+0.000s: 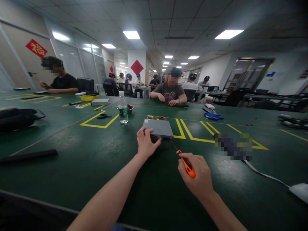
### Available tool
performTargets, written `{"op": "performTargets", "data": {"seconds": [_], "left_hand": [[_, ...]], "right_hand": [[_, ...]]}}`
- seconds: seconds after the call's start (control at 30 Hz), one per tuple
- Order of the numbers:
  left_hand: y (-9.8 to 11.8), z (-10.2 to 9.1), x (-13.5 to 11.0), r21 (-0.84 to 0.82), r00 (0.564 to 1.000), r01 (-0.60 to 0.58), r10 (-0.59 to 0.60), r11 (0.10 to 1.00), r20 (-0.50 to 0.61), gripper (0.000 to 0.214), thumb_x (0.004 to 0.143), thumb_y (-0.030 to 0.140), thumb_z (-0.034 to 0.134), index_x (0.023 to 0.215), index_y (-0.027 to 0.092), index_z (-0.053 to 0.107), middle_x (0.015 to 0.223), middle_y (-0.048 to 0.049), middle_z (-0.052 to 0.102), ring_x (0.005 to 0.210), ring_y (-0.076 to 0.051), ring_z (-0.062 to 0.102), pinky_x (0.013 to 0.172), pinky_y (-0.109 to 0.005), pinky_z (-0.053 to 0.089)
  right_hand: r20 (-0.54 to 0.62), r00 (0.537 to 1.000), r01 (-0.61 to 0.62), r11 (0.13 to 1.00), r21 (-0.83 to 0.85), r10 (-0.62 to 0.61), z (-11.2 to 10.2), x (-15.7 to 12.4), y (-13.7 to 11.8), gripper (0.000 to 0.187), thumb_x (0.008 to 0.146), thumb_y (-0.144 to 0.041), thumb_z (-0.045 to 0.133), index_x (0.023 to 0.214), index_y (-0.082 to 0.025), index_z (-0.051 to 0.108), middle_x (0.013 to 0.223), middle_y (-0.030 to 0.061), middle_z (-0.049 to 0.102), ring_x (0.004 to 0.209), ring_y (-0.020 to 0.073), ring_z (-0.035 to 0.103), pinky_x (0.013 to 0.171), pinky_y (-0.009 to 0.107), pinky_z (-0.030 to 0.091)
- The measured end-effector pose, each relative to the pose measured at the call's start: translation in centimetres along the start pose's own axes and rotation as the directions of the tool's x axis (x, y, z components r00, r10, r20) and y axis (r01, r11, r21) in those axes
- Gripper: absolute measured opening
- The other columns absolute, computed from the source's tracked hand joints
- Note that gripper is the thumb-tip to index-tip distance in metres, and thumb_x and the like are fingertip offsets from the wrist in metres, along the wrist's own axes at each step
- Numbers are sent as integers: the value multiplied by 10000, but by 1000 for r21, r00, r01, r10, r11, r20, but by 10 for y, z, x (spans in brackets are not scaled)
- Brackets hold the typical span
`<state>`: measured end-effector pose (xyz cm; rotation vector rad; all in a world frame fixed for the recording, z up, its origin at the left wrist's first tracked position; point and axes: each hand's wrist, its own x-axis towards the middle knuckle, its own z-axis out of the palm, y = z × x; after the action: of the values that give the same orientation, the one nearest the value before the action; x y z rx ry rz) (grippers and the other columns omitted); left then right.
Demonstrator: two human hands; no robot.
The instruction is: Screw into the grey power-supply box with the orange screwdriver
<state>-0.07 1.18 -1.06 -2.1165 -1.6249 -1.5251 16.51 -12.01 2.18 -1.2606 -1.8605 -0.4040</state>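
Note:
A grey metal box, a computer power supply [160,128] with coloured wires at its back, lies on the green table [96,160] in front of me. My left hand [146,143] grips its near left corner, fingers curled over the edge. My right hand [196,175] is closed round the orange handle of a screwdriver [186,165]. The thin shaft points up and left, with its tip at the near right corner of the box.
A water bottle [123,109] stands left of the box, with a small bowl [130,109] behind it. A white cable and adapter [299,191] lie at the right. Tools and a yellow tray [89,97] sit further back. Several people sit across the table and beyond.

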Motion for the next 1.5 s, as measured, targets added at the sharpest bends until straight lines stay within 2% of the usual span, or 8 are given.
{"op": "performTargets", "data": {"seconds": [0.27, 0.43, 0.8, 1.0, 1.23, 1.5], "left_hand": [[0, -1, 0, 11, 1000, 3, -3, 1000, 17, 516, 668, 432, 640, 1100, 226, 447, 1230, -105, 309, 1200, -312, 285, 911, -505, 359], [-1, -1, 0, 11, 1000, -5, 5, 1000, 13, 514, 670, 431, 638, 1098, 222, 445, 1229, -108, 310, 1203, -312, 281, 911, -505, 358], [0, -2, 0, 8, 1000, -1, 1, 1000, 24, 511, 676, 438, 632, 1098, 222, 442, 1228, -106, 308, 1198, -308, 283, 919, -500, 351], [0, -1, -1, 13, 1000, -12, 12, 1000, -7, 507, 669, 420, 645, 1089, 218, 446, 1207, -102, 321, 1182, -297, 304, 928, -488, 347], [-2, 1, 0, 5, 1000, -5, 5, 1000, -9, 508, 666, 426, 645, 1087, 220, 450, 1212, -105, 320, 1194, -309, 290, 922, -500, 348], [-1, 0, 0, -3, 1000, -7, 7, 1000, -3, 511, 666, 421, 648, 1090, 220, 448, 1209, -103, 319, 1183, -307, 297, 917, -500, 353]], "right_hand": [[21, 999, -32, 999, -9, 32, 2, 1, -2, 106, 824, -250, 468, 906, -191, 501, 757, 10, 606, 649, 147, 558, 686, 310, 390], [26, 997, -70, 997, -16, 70, 2, -1, -3, 95, 812, -287, 481, 849, -203, 459, 716, 1, 581, 624, 148, 533, 643, 299, 396], [37, 997, -61, 998, -27, 62, 2, -2, -2, 87, 826, -287, 475, 837, -201, 465, 720, 2, 574, 643, 147, 538, 660, 297, 391], [12, 1000, -17, 999, -36, 17, 2, -1, -2, 80, 817, -273, 481, 823, -194, 466, 704, -5, 570, 622, 138, 534, 663, 295, 383], [20, 999, -47, 999, -23, 48, 2, -2, -1, 86, 822, -280, 483, 826, -196, 467, 707, -2, 571, 625, 137, 530, 655, 292, 386], [63, 998, 32, 999, -33, -30, 3, -2, -3, 65, 809, -210, 482, 841, -173, 524, 744, 17, 540, 689, 150, 522, 665, 294, 371]]}}
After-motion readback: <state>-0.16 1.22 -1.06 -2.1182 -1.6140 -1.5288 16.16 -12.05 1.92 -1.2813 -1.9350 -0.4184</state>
